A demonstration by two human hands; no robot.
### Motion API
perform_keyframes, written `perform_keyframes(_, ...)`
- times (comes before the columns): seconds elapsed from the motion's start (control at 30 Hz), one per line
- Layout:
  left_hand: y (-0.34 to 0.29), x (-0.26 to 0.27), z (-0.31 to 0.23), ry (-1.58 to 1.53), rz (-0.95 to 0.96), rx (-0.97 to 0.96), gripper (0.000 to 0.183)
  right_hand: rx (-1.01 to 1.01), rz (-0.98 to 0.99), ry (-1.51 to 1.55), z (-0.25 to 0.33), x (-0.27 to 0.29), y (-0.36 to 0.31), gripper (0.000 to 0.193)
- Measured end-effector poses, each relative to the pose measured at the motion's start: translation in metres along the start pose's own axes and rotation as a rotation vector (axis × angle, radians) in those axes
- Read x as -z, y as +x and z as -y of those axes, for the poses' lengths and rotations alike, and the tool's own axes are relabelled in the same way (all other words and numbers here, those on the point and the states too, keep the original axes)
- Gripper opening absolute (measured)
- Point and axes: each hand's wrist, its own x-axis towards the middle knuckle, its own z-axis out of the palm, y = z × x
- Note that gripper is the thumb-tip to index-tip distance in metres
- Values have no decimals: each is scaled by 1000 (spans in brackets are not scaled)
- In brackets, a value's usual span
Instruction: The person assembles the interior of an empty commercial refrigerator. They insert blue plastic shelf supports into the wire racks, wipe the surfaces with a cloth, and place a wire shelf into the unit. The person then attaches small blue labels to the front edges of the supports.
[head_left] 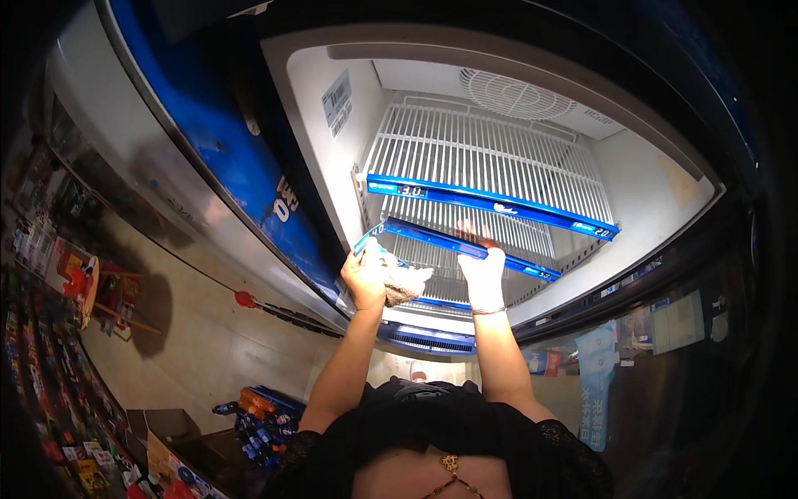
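Observation:
I face an upright glass-door fridge. My left hand (366, 281) is closed at the left end of the second shelf's blue label strip (428, 236), which bends there. A crumpled, dirty-looking pale cloth (405, 284) is bunched in that hand and hangs beside its fingers. Farther right, my right hand (484, 274) grips the same strip, its thumb side toward me and some fingers behind it among the shelf wires. Above both hands, the top wire shelf (490, 150) carries another blue label strip (499, 206) along its front edge.
The fridge door (241, 158), with a blue panel, stands open at the left. A round fan grille (517, 93) is at the fridge's back. Lower left are bottles (262, 432), a cardboard box (162, 445) and shelves of packaged goods (41, 399). A blue vent panel (428, 338) lies below my hands.

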Motion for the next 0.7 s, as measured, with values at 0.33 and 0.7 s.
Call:
perform_keyframes(0.33, 1, 2, -1, 74, -56, -84, 14, -19, 60, -20, -4, 11, 11, 64)
perform_keyframes(0.7, -3, -7, -3, 50, -47, -52, 14, 569, 615, -1322, 13, 58, 42, 35)
